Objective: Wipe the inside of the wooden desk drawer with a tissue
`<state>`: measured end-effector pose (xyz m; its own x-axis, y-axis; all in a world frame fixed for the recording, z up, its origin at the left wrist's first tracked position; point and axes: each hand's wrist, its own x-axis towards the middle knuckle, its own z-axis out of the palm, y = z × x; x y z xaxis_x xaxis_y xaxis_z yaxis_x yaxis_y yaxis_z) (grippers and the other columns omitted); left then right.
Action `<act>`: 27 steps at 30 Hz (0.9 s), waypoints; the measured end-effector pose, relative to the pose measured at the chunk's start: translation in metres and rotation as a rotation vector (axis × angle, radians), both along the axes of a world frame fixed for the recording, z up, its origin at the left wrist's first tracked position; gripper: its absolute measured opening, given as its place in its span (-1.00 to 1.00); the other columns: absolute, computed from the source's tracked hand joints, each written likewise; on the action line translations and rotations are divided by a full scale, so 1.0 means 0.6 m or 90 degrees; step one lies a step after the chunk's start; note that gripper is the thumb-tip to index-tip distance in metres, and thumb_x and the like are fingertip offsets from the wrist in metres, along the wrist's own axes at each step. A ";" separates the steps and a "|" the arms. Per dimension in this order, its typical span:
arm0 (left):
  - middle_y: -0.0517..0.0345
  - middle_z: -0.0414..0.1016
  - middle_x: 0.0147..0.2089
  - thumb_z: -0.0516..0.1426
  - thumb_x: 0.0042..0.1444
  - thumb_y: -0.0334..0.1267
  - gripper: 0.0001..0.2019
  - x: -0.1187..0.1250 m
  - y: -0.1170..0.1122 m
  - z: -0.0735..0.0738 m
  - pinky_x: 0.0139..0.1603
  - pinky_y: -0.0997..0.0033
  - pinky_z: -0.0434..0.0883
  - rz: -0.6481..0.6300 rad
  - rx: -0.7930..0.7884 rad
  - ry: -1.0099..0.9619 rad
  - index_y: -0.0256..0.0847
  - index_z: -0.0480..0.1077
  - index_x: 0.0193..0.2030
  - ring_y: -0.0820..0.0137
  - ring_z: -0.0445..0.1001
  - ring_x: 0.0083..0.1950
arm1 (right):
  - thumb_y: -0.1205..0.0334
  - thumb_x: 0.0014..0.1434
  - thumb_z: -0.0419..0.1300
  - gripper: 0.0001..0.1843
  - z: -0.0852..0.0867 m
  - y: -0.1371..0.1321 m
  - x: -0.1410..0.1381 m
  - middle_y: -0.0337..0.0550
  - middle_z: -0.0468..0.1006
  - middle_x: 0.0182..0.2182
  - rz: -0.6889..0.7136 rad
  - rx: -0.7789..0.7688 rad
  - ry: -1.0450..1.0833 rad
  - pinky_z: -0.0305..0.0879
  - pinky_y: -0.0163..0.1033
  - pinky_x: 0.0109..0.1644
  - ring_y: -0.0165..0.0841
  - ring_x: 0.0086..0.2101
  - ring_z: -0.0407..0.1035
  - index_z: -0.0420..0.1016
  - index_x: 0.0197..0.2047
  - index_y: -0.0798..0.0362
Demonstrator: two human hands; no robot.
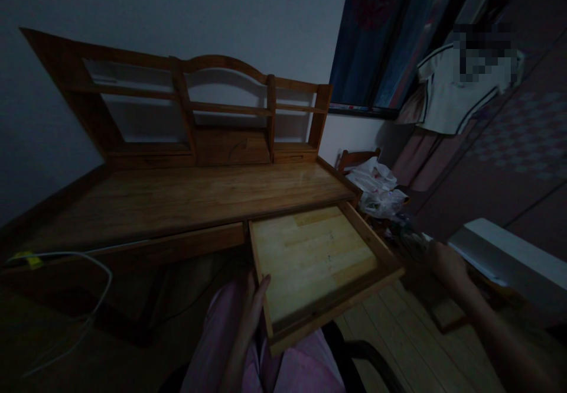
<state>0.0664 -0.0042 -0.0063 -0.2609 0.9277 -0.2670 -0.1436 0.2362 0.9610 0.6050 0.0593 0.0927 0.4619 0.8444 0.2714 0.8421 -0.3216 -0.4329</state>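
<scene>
A wooden drawer (319, 257) is pulled out from the desk, over my lap, and its pale bottom shows bare. My left hand (254, 307) grips the drawer's left side, with the thumb over the top edge and the fingers on the outside. Off to the right, my right hand (447, 263) reaches out, away from the drawer, its fingers bent together. Something small and white (427, 237) shows at its fingertips; dimness and blur hide what it is.
The wooden desk (212, 195) carries a shelf unit (230, 109) at its back. Plastic bags (376, 186) lie piled on a chair right of the desk. A white box-like object (518, 257) stands far right. A white cable (106, 281) hangs at left; a shirt (460, 103) hangs by the window.
</scene>
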 end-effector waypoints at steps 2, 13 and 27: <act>-0.12 0.37 0.38 0.18 0.17 0.01 -0.35 0.000 0.002 -0.001 0.29 0.16 0.40 -0.007 0.000 -0.024 -0.15 0.18 0.35 0.07 0.39 0.36 | 0.29 -0.12 0.21 -0.84 -0.049 -0.025 -0.006 -0.14 0.33 -0.69 0.016 -0.030 0.003 0.09 -0.10 -0.31 -0.15 -0.52 0.34 0.28 -0.60 -0.04; -0.11 0.42 0.31 0.18 0.16 0.02 -0.42 -0.001 -0.003 0.005 0.22 0.18 0.42 -0.036 0.025 -0.035 -0.11 0.22 0.28 0.10 0.44 0.30 | -0.06 0.18 0.04 -0.59 -0.131 -0.087 -0.047 0.12 0.63 -0.34 -0.070 -0.077 0.023 0.24 -0.20 -0.39 -0.11 -0.37 0.52 0.41 -0.09 0.08; -0.04 0.46 0.26 0.19 0.13 0.07 -0.39 -0.001 0.009 -0.011 0.16 0.17 0.47 -0.012 0.017 -0.002 -0.08 0.26 0.28 0.09 0.47 0.25 | -0.10 0.07 0.11 -0.58 -0.132 -0.108 -0.088 0.00 0.68 -0.40 -0.015 -0.056 0.139 0.40 -0.14 -0.24 -0.06 -0.33 0.60 0.52 -0.18 0.04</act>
<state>0.0658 0.0013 -0.0129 -0.2420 0.9393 -0.2432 -0.1423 0.2136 0.9665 0.5521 -0.0053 0.0135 0.5219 0.8484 0.0884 0.7229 -0.3849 -0.5738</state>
